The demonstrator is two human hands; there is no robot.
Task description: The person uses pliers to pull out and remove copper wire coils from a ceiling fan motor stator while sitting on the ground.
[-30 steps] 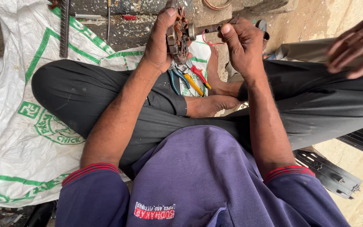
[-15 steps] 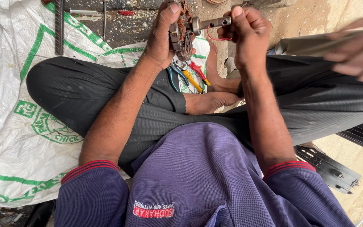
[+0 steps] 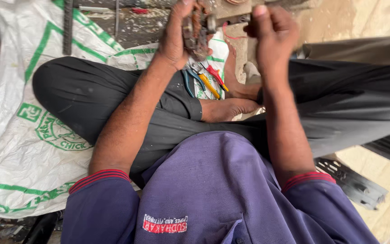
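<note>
Left hand [image 3: 174, 38] closed around rusty metal part [image 3: 197, 29], held up above crossed legs; right hand [image 3: 271, 34] curled just beside it, grip blurred, contents unclear; pliers [image 3: 206, 81] lying below on white sack [image 3: 19, 135].

A person sits cross-legged on a white woven sack [image 3: 19, 135] with green print. The left hand [image 3: 177, 38] grips a rusty metal part [image 3: 197, 29] at the far edge; the right hand [image 3: 271, 34] is closed just beside it. Pliers [image 3: 206, 81] with yellow and red handles lie below.
</note>
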